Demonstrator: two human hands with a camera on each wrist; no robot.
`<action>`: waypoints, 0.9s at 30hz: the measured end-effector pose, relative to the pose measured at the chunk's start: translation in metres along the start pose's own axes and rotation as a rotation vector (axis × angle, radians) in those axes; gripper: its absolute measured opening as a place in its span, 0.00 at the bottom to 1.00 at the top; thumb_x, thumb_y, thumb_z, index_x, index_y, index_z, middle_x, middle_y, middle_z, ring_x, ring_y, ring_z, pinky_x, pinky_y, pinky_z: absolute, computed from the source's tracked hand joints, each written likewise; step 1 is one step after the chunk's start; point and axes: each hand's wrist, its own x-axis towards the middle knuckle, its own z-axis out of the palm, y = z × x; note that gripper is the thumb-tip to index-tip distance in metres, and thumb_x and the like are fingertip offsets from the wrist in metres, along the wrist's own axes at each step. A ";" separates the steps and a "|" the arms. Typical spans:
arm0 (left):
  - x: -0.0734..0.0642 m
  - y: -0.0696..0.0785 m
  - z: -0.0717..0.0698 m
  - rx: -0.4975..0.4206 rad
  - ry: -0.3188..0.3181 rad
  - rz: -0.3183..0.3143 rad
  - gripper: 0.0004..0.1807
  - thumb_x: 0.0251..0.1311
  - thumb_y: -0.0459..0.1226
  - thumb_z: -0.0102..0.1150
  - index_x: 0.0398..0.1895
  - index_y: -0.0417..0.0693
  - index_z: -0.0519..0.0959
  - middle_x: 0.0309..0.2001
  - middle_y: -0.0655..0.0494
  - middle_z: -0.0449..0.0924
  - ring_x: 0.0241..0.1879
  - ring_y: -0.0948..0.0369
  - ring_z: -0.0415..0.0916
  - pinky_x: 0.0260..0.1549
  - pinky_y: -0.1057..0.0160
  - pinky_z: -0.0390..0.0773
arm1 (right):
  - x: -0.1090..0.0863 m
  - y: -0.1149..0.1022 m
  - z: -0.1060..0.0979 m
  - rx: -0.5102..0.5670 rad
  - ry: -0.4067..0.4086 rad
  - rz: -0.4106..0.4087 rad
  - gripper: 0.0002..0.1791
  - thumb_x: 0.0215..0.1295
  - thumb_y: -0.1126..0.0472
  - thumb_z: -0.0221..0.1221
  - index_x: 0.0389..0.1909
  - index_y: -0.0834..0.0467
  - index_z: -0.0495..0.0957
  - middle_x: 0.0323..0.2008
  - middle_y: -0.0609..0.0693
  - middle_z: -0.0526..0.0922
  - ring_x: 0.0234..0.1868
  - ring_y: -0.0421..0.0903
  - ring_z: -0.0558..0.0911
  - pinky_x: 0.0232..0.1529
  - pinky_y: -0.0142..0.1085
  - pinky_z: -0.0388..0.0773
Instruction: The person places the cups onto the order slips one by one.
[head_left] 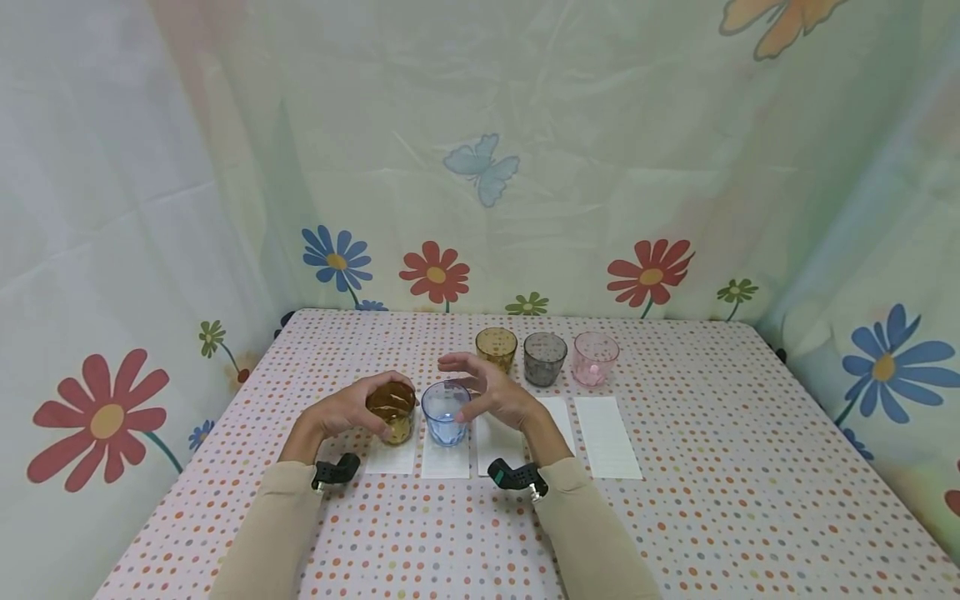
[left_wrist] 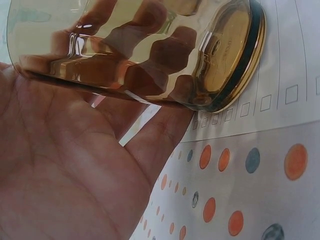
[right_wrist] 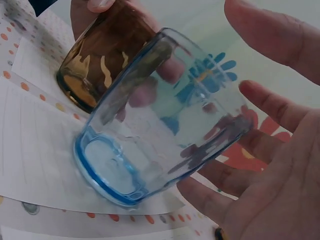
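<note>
An amber tumbler point(head_left: 400, 427) stands at the left on a white paper strip, and my left hand point(head_left: 347, 408) holds it with thumb and fingers round its side. In the left wrist view the fingers show through the amber wall. Right beside it, a clear blue tumbler point(head_left: 445, 422) stands upright on another strip. My right hand point(head_left: 501, 398) is at the blue tumbler's right side, fingers spread and thumb apart from the glass. In the right wrist view the fingers point(right_wrist: 270, 145) lie close behind the blue wall; whether they touch it I cannot tell.
Behind the right hand stand a second amber tumbler point(head_left: 496, 343), a grey tumbler point(head_left: 544, 367) and a pink tumbler point(head_left: 595, 367) in a row. More paper strips point(head_left: 609, 442) lie on the dotted tablecloth point(head_left: 720, 467). A flowered curtain point(head_left: 555, 250) closes off the back and sides.
</note>
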 end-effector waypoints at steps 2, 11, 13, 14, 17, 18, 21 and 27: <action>0.001 0.001 0.000 0.001 0.001 0.000 0.43 0.44 0.30 0.72 0.68 0.38 0.67 0.65 0.38 0.73 0.64 0.43 0.70 0.64 0.41 0.69 | 0.000 -0.003 -0.001 0.016 0.017 -0.010 0.52 0.43 0.75 0.70 0.74 0.63 0.60 0.74 0.63 0.62 0.73 0.70 0.61 0.70 0.58 0.62; 0.001 -0.001 0.000 -0.025 0.001 -0.004 0.42 0.43 0.29 0.72 0.67 0.38 0.68 0.64 0.37 0.73 0.63 0.43 0.71 0.62 0.44 0.72 | -0.003 -0.021 -0.006 0.008 0.110 -0.094 0.48 0.51 0.75 0.67 0.75 0.63 0.58 0.73 0.63 0.63 0.71 0.74 0.61 0.72 0.62 0.57; 0.001 -0.001 0.000 -0.030 0.003 -0.005 0.42 0.43 0.29 0.72 0.67 0.38 0.68 0.64 0.37 0.73 0.63 0.43 0.71 0.62 0.45 0.72 | -0.005 -0.025 -0.007 -0.054 0.148 -0.117 0.45 0.54 0.73 0.67 0.74 0.62 0.61 0.72 0.64 0.64 0.70 0.72 0.64 0.70 0.63 0.59; 0.001 -0.001 0.000 -0.031 0.005 -0.007 0.42 0.43 0.29 0.72 0.67 0.38 0.68 0.64 0.37 0.73 0.62 0.43 0.71 0.62 0.46 0.73 | -0.006 -0.027 -0.008 -0.092 0.169 -0.128 0.43 0.55 0.71 0.67 0.73 0.62 0.61 0.72 0.64 0.64 0.70 0.71 0.66 0.69 0.63 0.61; 0.001 -0.001 0.000 -0.029 0.012 -0.016 0.43 0.42 0.29 0.73 0.67 0.40 0.69 0.63 0.38 0.74 0.62 0.44 0.72 0.61 0.48 0.73 | -0.008 -0.031 -0.010 -0.191 0.241 -0.134 0.39 0.58 0.67 0.66 0.72 0.62 0.64 0.70 0.63 0.68 0.67 0.68 0.71 0.65 0.61 0.69; 0.001 -0.001 0.000 -0.028 0.013 -0.019 0.43 0.41 0.29 0.73 0.67 0.40 0.69 0.63 0.39 0.74 0.62 0.45 0.72 0.61 0.48 0.73 | -0.009 -0.032 -0.011 -0.212 0.264 -0.130 0.39 0.58 0.66 0.66 0.72 0.61 0.65 0.69 0.63 0.69 0.66 0.68 0.72 0.64 0.60 0.70; 0.001 -0.001 0.001 -0.027 0.016 -0.025 0.43 0.41 0.29 0.73 0.67 0.41 0.69 0.63 0.39 0.74 0.62 0.45 0.72 0.61 0.49 0.74 | -0.010 -0.035 -0.012 -0.242 0.311 -0.112 0.40 0.57 0.64 0.68 0.72 0.60 0.66 0.68 0.62 0.70 0.66 0.68 0.72 0.61 0.58 0.73; 0.000 0.000 0.002 -0.026 0.016 -0.021 0.44 0.40 0.30 0.73 0.67 0.41 0.69 0.63 0.40 0.74 0.62 0.46 0.72 0.61 0.48 0.74 | -0.015 -0.039 -0.016 -0.258 0.353 -0.077 0.41 0.55 0.63 0.70 0.71 0.57 0.66 0.69 0.62 0.69 0.66 0.69 0.72 0.60 0.59 0.74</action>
